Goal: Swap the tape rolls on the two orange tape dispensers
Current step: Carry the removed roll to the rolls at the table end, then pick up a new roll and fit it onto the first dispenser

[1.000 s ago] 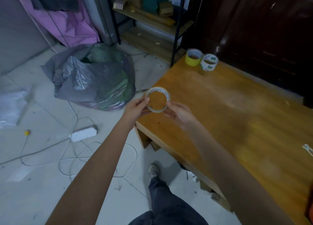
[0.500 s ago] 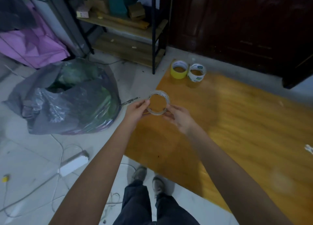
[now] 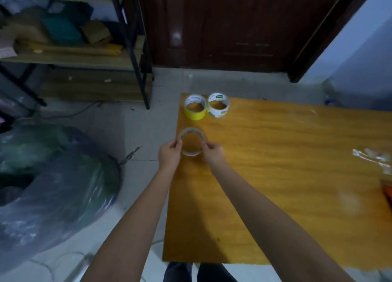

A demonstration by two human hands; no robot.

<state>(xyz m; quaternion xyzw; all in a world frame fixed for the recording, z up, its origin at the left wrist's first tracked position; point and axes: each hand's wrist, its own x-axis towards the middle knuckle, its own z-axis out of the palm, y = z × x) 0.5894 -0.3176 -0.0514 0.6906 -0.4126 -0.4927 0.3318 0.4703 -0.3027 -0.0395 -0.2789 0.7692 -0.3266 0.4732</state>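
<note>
My left hand (image 3: 169, 154) and right hand (image 3: 213, 154) still clamp fingers on the clear tape roll (image 3: 192, 141), now lower, over the tabletop's (image 3: 275, 154) left edge.

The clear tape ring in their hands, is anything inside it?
Nothing: through the clear tape roll only the wooden table shows. Both hands' fingers cover its side edges.

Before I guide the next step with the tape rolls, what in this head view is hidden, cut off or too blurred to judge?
- Orange object, head view: cut off by the right edge; dispenser or not, unclear.
- Second dispenser: not in view.
- Clear tape roll held by left hand and right hand: loose end too blurred to find.
- Print on yellow roll and white roll: too small to read.
</note>
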